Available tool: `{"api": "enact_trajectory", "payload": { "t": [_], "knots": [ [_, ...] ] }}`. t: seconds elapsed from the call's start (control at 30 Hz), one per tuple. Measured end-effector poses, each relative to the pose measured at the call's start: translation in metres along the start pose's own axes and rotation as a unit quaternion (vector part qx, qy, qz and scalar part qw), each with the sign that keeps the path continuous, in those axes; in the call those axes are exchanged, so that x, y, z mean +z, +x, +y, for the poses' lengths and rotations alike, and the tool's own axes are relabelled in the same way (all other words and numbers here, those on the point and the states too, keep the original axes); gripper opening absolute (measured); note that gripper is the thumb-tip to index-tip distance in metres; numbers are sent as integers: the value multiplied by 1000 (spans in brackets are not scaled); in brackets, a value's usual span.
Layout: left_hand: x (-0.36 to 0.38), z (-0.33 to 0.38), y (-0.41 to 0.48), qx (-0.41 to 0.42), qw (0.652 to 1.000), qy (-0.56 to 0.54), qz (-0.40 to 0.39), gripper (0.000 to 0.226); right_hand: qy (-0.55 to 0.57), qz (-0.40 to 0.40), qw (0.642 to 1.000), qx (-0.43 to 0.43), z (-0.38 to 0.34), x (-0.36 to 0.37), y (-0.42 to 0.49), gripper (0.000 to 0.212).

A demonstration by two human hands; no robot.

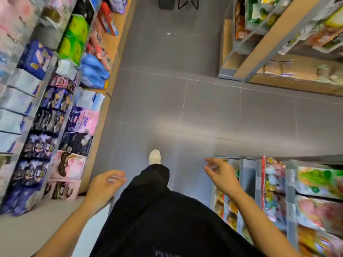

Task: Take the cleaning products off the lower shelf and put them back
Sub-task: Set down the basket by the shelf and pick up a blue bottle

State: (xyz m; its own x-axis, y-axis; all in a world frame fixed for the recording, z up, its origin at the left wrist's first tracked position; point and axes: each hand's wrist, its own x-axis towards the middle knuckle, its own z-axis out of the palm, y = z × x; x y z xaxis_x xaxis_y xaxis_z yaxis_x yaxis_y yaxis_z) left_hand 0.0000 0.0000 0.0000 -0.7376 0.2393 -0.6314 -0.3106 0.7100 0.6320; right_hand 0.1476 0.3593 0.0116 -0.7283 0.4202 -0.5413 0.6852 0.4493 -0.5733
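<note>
A shop aisle: a grey tiled floor (204, 108) runs between tiered shelves (104, 112) packed with rows of bagged goods (46, 101) on the left and racks (259, 58) of bright snack packets (315, 179) on the right.

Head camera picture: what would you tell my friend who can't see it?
A person in a shop aisle holds out an empty left hand and right hand, both loosely curled, above a grey tiled floor. One white shoe shows ahead, and shelves of colourful packets stand on both sides.
</note>
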Motion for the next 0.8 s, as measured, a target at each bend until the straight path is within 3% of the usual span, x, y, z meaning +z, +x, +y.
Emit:
{"api": "enact_trajectory", "payload": {
  "t": [0.23, 0.5, 0.8],
  "knots": [
    [-56, 78, 123, 30, 999, -11, -23, 17, -9, 5, 999, 48, -72, -30, 92, 27],
    [-91, 205, 263, 79, 995, 23, -48, 13, 42, 38, 989, 140, -96, -88, 191, 23],
    [-120, 306, 405, 40, 998, 52, -16, 14, 54, 15, 993, 108, -153, -168, 387, 23]
  ]
}}
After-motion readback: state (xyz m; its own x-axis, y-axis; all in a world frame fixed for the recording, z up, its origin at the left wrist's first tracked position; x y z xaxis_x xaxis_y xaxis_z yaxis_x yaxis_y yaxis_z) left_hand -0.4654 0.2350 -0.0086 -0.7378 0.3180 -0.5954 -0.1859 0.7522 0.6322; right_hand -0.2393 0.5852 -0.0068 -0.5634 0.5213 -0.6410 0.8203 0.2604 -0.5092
